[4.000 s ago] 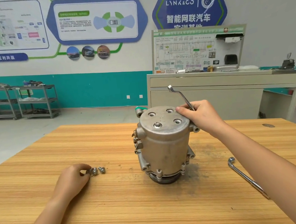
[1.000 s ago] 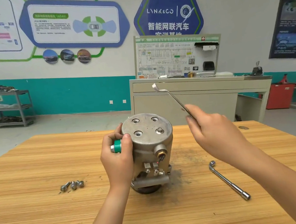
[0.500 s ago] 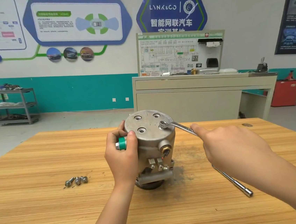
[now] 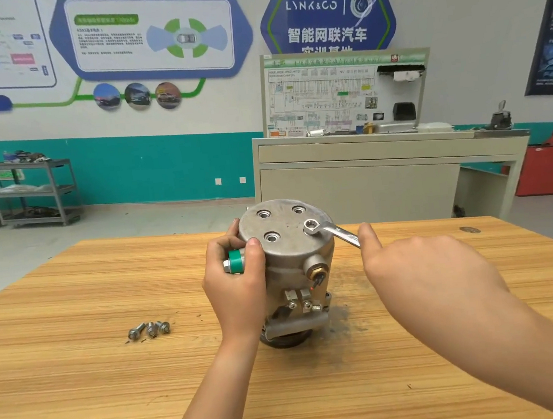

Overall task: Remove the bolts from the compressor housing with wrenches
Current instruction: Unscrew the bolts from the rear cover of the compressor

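Observation:
The grey metal compressor housing [image 4: 294, 262] stands upright in the middle of the wooden table [image 4: 82, 383]. My left hand [image 4: 239, 288] grips its left side, wrapped round a green-capped port [image 4: 236, 262]. My right hand [image 4: 426, 282] holds the handle of a silver ring wrench [image 4: 330, 231], thumb laid along it. The wrench's ring end sits over the bolt on the right of the top face. The other three holes in the top face are empty. Three removed bolts [image 4: 149, 329] lie on the table to the left.
A beige cabinet [image 4: 360, 180] with a wiring display board stands behind the table. Grey shelf carts [image 4: 31, 194] are at the far left wall and a red bin [image 4: 544, 169] at the far right. My right forearm hides the table surface to the right of the housing.
The wrench came down from mid-air and its ring end now sits on the top-face bolt. My left hand moved from the loose bolts to the housing's side. The housing was turned.

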A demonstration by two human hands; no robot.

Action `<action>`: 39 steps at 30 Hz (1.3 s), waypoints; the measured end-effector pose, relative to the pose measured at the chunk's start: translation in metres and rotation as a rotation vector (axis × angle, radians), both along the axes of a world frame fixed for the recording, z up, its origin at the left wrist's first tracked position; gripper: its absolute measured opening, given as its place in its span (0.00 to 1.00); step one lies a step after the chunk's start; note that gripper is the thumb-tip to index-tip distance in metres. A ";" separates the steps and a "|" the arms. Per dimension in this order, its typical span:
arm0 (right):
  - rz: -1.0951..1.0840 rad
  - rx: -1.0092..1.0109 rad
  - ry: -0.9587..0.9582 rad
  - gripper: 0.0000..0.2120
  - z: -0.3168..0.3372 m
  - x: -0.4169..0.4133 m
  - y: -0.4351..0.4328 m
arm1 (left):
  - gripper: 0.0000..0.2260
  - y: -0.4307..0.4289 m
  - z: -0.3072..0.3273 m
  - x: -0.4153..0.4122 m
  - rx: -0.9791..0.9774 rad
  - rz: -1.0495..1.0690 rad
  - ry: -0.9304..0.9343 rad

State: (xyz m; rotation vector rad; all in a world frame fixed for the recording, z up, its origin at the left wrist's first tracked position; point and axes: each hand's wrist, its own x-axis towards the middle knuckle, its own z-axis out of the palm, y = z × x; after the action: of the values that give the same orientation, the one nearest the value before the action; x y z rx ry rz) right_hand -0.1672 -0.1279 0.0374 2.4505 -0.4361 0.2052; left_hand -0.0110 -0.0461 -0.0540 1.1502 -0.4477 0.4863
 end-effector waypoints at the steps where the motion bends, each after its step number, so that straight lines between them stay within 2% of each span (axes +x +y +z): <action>1: -0.001 0.003 -0.002 0.31 0.003 0.000 -0.002 | 0.10 0.000 0.000 -0.001 -0.004 0.006 -0.004; 3: 0.020 0.014 -0.017 0.30 0.005 0.001 -0.005 | 0.06 0.001 0.000 -0.003 -0.016 0.006 0.000; 5: 0.049 0.013 -0.028 0.32 0.002 0.003 -0.003 | 0.05 0.001 0.000 -0.004 -0.017 0.008 0.003; 9: 0.075 -0.025 -0.041 0.35 -0.013 0.000 0.001 | 0.10 -0.001 -0.002 -0.004 -0.006 0.006 -0.013; 12: 0.045 -0.105 -0.128 0.30 -0.016 0.000 -0.015 | 0.06 0.000 0.000 -0.003 -0.022 -0.032 0.004; 13: 0.041 -0.089 -0.178 0.25 -0.015 -0.001 -0.023 | 0.05 0.001 0.000 -0.001 -0.024 -0.048 0.017; 14: 0.126 -0.057 -0.282 0.16 -0.015 0.000 -0.035 | 0.06 0.002 0.000 0.001 -0.025 -0.059 0.022; 15: 0.240 -0.057 -0.403 0.11 -0.014 0.005 -0.050 | 0.07 0.003 0.000 0.003 -0.023 -0.066 0.021; 17: 0.432 -0.090 -0.499 0.17 -0.015 0.021 -0.083 | 0.10 0.004 0.002 0.006 -0.007 -0.084 0.025; 19: 0.579 -0.088 -0.545 0.14 -0.012 0.044 -0.105 | 0.09 0.004 0.005 0.008 0.019 -0.102 0.027; 21: 0.597 -0.054 -0.608 0.10 -0.007 0.076 -0.114 | 0.08 0.004 0.006 0.011 0.042 -0.114 0.025; 25: 0.703 0.035 -0.518 0.15 0.009 0.133 -0.094 | 0.05 0.005 0.008 0.014 0.067 -0.124 0.022; 28: 0.801 0.041 -0.467 0.13 0.014 0.146 -0.086 | 0.05 0.006 0.008 0.012 0.076 -0.105 0.020; 30: 0.742 0.171 -0.590 0.08 0.013 0.137 -0.088 | 0.06 0.008 0.007 0.011 0.067 -0.104 0.036; 32: 0.579 0.421 -0.777 0.10 0.013 0.121 -0.093 | 0.08 0.008 0.006 0.010 0.051 -0.099 0.038; 34: 0.505 0.586 -0.866 0.12 0.015 0.096 -0.091 | 0.08 0.007 0.006 0.007 0.048 -0.088 0.039; 36: 0.451 0.514 -0.769 0.15 0.013 0.064 -0.080 | 0.07 0.005 0.005 0.003 0.055 -0.073 0.032; 39: 0.213 0.205 -0.451 0.22 0.000 0.016 -0.062 | 0.07 0.001 0.005 -0.002 0.063 -0.039 0.010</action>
State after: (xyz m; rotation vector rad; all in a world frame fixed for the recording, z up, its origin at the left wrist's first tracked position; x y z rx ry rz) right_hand -0.1515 -0.1895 0.0376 2.6463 -0.3986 0.8514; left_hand -0.0132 -0.0446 -0.0495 1.2025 -0.4784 0.4349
